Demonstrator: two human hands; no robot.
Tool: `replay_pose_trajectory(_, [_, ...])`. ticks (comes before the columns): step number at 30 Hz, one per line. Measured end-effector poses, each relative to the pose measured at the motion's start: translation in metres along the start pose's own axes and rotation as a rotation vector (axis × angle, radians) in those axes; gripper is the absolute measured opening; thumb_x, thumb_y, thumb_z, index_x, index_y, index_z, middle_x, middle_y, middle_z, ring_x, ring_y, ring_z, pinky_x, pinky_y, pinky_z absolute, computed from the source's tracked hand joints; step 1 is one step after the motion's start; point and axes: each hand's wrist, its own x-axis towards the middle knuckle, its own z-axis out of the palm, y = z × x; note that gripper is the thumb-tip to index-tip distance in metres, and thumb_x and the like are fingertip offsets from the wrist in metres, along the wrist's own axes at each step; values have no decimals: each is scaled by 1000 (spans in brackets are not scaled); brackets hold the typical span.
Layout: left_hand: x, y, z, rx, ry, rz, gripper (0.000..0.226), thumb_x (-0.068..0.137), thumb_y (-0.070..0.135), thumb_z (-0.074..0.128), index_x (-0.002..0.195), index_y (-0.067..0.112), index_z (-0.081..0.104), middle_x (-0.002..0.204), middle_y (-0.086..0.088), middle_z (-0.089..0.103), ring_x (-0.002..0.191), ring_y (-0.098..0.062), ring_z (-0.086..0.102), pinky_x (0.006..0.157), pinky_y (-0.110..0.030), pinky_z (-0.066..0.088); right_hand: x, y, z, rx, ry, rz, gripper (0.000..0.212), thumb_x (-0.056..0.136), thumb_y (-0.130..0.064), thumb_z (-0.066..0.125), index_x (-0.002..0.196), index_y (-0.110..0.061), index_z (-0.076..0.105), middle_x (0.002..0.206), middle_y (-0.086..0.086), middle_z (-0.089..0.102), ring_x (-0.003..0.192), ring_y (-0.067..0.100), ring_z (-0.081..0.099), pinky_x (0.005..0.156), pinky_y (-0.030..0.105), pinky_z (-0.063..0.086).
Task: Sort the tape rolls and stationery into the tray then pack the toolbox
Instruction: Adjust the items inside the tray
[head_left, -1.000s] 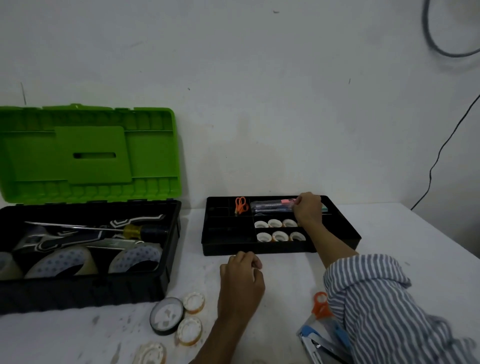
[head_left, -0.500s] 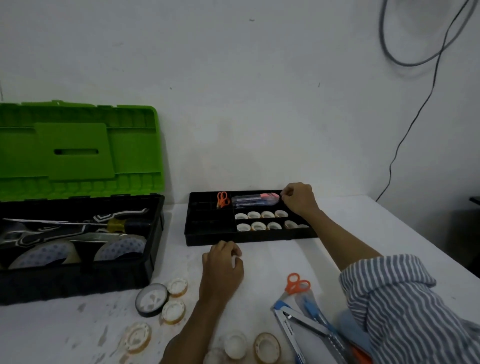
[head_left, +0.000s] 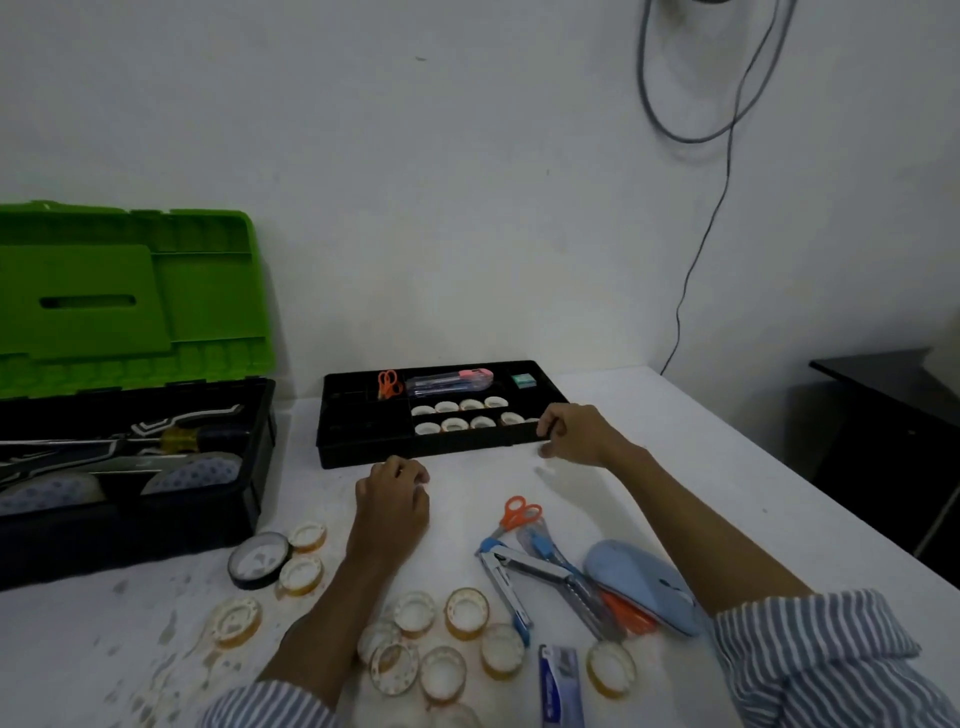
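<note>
The right hand (head_left: 576, 434) is at the front right corner of the black tray (head_left: 441, 449), its grip closed on the tray's front wall with fingers curled over the rim and the thumb beneath. The left hand (head_left: 395, 501) rests on the white surface (head_left: 727, 493) just before the tray, knuckles up and fingers curled under; whether its grip has hold of anything cannot be told. In the tray, small tape rolls (head_left: 470, 415) sit in two rows in the front right compartment, with small orange scissors (head_left: 389, 384), a clear pen case (head_left: 449, 382) and a small green item (head_left: 523, 381) in the back compartments. The toolbox (head_left: 156, 519) stands open to the left, green lid (head_left: 130, 291) upright against the wall, with large tape rolls (head_left: 197, 470) and a yellow-handled screwdriver (head_left: 176, 439) inside. Loose tape rolls (head_left: 466, 613) lie near the person, a black tape roll (head_left: 258, 560) beside the toolbox, and larger orange scissors (head_left: 519, 512), a stapler (head_left: 506, 577) and a blue mouse (head_left: 641, 592) lie near the right forearm
</note>
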Motion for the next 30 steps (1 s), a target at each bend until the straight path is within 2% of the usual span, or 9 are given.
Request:
replay_pose_trajectory(3, [-2, 2, 0, 5, 20, 16, 18, 86, 2, 46, 95, 7, 61, 101, -9, 56, 97, -25, 49, 86, -32, 30, -26, 3, -11, -112, -158, 36, 22, 81, -17, 71, 100, -6, 68, 89, -2, 57, 83, 9, 51, 62, 8, 36])
replay_pose_trajectory(6, [-2, 2, 0, 11, 17, 14, 18, 85, 2, 47, 95, 7, 61, 101, -10, 56, 97, -25, 49, 87, -35, 31, -44, 7, -15, -140, -264, 57, 20, 81, -18, 72, 97, -7, 70, 103, 5, 70, 86, 10, 57, 77, 19, 46])
replay_pose_trajectory(9, [-3, 2, -1, 16, 15, 20, 17, 85, 2, 48, 95, 6, 61, 101, -11, 57, 96, -26, 49, 86, -37, 32, -63, 2, -15, -145, -281, 13, 22, 82, -26, 71, 95, -7, 71, 102, 5, 71, 86, 11, 59, 79, 24, 48])
replay_pose_trajectory(15, [-4, 2, -1, 22, 9, 21, 18, 85, 1, 48, 95, 6, 62, 100, -11, 57, 96, -26, 49, 83, -32, 28, -90, -41, 11, -304, -289, -96, 56, 81, -59, 59, 77, -4, 64, 75, 12, 61, 62, 14, 49, 61, 25, 39])
replay_pose_trajectory(18, [-5, 3, -1, 21, 15, 29, 17, 85, 1, 48, 94, 6, 62, 100, -11, 57, 95, -26, 50, 84, -33, 30, -102, -59, 28, -532, -226, -168, 65, 73, -69, 60, 90, -6, 63, 91, 10, 63, 80, 20, 57, 72, 32, 45])
replay_pose_trajectory(21, [-4, 4, -2, 10, 24, 20, 17, 85, 2, 48, 94, 6, 62, 100, -11, 57, 95, -25, 50, 86, -33, 31, -104, -66, 35, -584, -220, -201, 60, 73, -62, 65, 99, -8, 60, 94, 8, 57, 81, 17, 50, 72, 30, 39])
replay_pose_trajectory(24, [-5, 4, -2, 7, 32, 19, 17, 86, 3, 48, 95, 7, 62, 101, -10, 57, 95, -23, 50, 86, -33, 32, -100, -71, 35, -550, -260, -200, 52, 76, -51, 69, 100, -6, 60, 88, 6, 51, 79, 17, 49, 73, 29, 43])
replay_pose_trajectory(27, [-6, 4, -2, 15, 34, 20, 18, 87, 5, 46, 97, 8, 61, 103, -8, 57, 97, -22, 49, 87, -32, 33, -90, -77, 29, -460, -321, -185, 47, 76, -45, 71, 90, -1, 64, 83, 11, 59, 73, 17, 53, 70, 31, 47])
replay_pose_trajectory(30, [-4, 4, -1, 27, 37, 10, 21, 87, 5, 45, 98, 11, 61, 105, -5, 57, 99, -20, 49, 88, -31, 32, -61, -81, 12, -346, -365, -202, 45, 80, -40, 68, 82, 5, 70, 73, 14, 66, 59, 14, 49, 60, 27, 43])
